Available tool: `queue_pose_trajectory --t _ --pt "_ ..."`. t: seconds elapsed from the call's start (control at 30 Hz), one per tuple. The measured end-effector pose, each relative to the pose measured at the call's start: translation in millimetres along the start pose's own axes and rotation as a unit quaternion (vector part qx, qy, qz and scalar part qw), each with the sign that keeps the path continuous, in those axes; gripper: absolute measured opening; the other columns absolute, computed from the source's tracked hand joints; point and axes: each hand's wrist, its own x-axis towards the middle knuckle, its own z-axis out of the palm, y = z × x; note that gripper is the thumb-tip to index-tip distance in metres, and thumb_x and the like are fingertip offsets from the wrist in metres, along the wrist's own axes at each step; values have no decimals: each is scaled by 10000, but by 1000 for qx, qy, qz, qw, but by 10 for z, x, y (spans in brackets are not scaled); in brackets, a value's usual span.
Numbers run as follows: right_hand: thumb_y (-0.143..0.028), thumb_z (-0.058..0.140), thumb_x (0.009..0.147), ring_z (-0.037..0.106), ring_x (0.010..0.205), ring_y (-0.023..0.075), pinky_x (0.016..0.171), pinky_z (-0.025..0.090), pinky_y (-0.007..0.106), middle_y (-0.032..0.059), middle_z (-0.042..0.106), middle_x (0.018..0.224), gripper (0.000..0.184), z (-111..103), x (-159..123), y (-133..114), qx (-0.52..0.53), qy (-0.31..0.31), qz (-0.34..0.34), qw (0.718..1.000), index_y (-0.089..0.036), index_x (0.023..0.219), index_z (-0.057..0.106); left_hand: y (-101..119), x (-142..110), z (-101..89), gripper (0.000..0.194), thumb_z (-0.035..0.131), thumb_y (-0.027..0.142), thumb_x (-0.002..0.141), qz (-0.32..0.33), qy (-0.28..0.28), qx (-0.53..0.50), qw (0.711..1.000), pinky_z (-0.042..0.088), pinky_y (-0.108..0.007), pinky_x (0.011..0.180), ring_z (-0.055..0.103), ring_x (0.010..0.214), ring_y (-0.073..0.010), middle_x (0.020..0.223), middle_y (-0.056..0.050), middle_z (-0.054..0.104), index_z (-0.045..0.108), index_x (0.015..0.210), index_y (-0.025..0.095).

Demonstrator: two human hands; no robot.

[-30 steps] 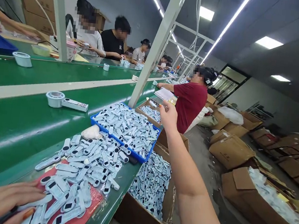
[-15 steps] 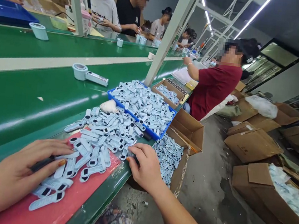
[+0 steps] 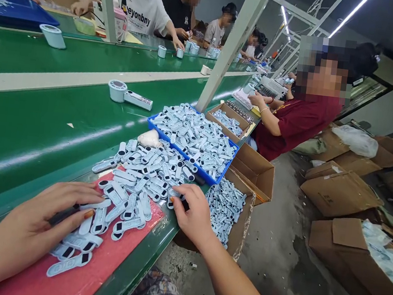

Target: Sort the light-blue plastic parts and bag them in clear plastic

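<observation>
My left hand (image 3: pixel 34 228) rests on the red mat (image 3: pixel 97 269), its fingers closed round a thin dark tool (image 3: pixel 63 215). A heap of several small pale-blue plastic handle pieces (image 3: pixel 143 174) covers the mat's far end. My right hand (image 3: pixel 191 213) sits at the table's near edge by that heap, fingers pinched on a small dark thing that I cannot make out. Behind the heap stands a blue tray (image 3: pixel 156 128) filled with the same pieces.
A green conveyor belt (image 3: pixel 35 129) carries an assembled white device (image 3: pixel 127 96). Open cardboard boxes of pieces (image 3: pixel 245 219) stand below the table edge. A person in a red shirt (image 3: pixel 291 125) sits to the right; other workers sit across the belt. More boxes litter the floor.
My right hand came down from pointing ahead and settled at the heap's edge. The view dropped and drew nearer the table. The device on the belt moved rightward.
</observation>
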Motion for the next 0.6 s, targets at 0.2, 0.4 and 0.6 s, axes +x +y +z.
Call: queue_pose_trajectory --t 0.2,0.4,0.6 --pt "-242 600 943 626 1040 209 881 541 392 71 689 1085 202 -25 155 -52 2 46 -2 999 -246 1137 656 71 -14 5 263 559 544 933 -17 4 -19 1000 431 -438 1123 551 1274 -232 1275 48 640 658 1157 448" --pt "-276 570 956 591 1203 219 1044 484 446 50 680 1261 206 167 508 -84 -24 26 -49 998 -253 1147 641 107 -25 3 267 550 578 922 -44 5 -19 999 422 -442 1129 552 1279 -232 1296 79 632 652 1150 483" --pt "-317 553 967 593 1180 224 1032 469 435 51 724 1111 223 278 488 -88 -3 1 -66 998 -238 1154 645 120 -22 -20 278 553 557 925 -46 -7 -18 999 427 -437 1130 546 1289 -252 1292 39 646 679 1138 430"
